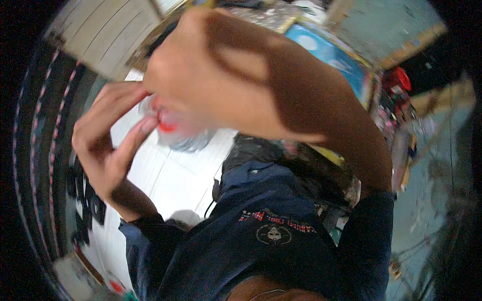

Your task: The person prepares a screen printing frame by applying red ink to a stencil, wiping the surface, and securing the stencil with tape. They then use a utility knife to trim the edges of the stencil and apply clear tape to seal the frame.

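Both hands meet high in front of me, at the left of the view, around a blurred clear plastic thing [187,142] with red parts. My left hand [108,133] bends its fingers and thumb toward the red part [166,123], the tips closed in a pinch against it. Over the top comes my right hand [188,75], its back toward me and the wrist bent; it is closed, but its fingers are mostly hidden. The clear body hangs below the hands, above a white surface. Motion blur hides the thing's exact kind.
Below the hands lies a white panelled surface [165,170]. A blue picture-like panel [326,52] is behind my right forearm. Further right are a red container [397,79] and mixed clutter [396,113]. Dark strips with pale dashed lines [47,145] line the left.
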`<state>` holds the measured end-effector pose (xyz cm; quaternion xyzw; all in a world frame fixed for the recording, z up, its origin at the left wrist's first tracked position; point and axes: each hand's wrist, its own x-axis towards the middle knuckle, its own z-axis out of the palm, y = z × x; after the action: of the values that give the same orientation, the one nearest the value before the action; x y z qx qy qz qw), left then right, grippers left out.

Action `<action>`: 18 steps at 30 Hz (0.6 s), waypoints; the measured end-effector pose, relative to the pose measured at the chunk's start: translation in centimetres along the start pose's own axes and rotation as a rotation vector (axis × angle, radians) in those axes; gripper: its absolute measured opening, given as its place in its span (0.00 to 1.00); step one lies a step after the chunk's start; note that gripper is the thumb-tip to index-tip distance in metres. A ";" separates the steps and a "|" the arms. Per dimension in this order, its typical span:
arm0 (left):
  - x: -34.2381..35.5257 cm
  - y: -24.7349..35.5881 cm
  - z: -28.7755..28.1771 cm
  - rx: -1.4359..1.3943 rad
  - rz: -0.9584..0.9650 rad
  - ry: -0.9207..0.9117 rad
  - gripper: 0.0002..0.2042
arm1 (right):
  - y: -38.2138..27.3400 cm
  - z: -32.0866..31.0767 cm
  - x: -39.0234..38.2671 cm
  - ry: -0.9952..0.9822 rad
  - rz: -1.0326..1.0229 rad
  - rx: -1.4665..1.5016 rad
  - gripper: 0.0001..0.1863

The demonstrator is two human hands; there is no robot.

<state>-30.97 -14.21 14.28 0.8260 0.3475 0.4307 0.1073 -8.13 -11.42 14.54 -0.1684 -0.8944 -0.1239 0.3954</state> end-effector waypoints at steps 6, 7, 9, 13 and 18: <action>-9.0 -6.5 -3.7 0.110 -0.380 0.033 0.07 | -0.7 8.9 1.7 -0.228 0.192 0.397 0.17; -11.3 -7.8 -3.7 0.136 -0.478 0.068 0.07 | -0.8 9.5 1.6 -0.262 0.220 0.421 0.18; -15.1 -10.5 -2.1 0.059 -0.662 0.100 0.07 | -0.2 9.0 -0.1 -0.340 0.302 0.440 0.21; -22.3 -16.6 3.1 -0.034 -0.982 0.109 0.08 | -0.1 7.8 -4.7 -0.482 0.644 0.377 0.18; -27.3 -23.9 14.2 -0.427 -1.044 0.454 0.06 | 0.4 4.9 -10.8 -0.555 0.989 0.321 0.15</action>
<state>-41.92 -13.04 -23.10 0.3939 0.6268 0.5468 0.3911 -4.43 -11.46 3.29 -0.5296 -0.7873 0.2609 0.1779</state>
